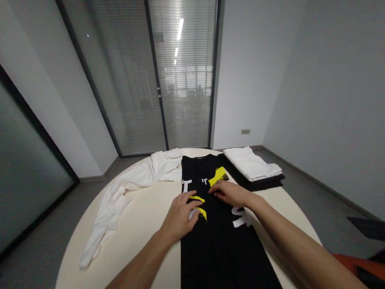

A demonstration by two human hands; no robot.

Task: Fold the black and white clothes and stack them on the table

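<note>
A black shirt (221, 248) with white and yellow print lies lengthwise down the middle of a round cream table (143, 229), folded into a long narrow strip. My left hand (181, 215) lies flat on its left part, fingers stretched out over the yellow print. My right hand (229, 192) rests palm down on the shirt's middle, fingers pointing left and close together. Both hands press on the cloth, and neither one grips it.
A crumpled white long-sleeved garment (121, 194) sprawls over the table's far left. A folded white garment (252, 162) sits on a folded black one (266, 183) at the far right. An orange and black chair (376, 267) stands at the lower right. Glass doors with blinds are behind.
</note>
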